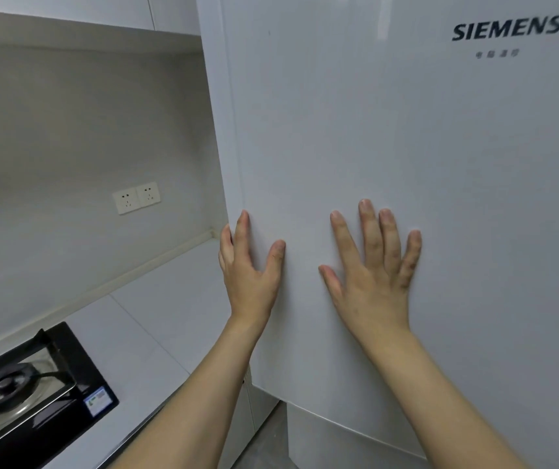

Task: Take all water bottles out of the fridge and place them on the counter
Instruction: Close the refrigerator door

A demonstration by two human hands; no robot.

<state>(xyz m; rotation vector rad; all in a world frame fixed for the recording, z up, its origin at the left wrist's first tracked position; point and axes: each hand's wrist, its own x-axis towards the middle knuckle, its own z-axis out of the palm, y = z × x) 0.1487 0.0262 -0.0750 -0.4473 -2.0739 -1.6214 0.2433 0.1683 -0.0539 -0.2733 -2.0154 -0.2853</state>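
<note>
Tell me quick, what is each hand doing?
Left hand: open, fingers at the fridge door edge, holding nothing.
Right hand: open, flat on the door.

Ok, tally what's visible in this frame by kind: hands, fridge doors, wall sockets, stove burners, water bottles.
Hands: 2, left hand at the door's edge, right hand flat on it
Fridge doors: 2, upper door, lower door
Wall sockets: 2
Stove burners: 1
Water bottles: 0
Total: 7

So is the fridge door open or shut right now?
Shut: the fridge door lies flat, no inside showing, both hands on it.
</note>
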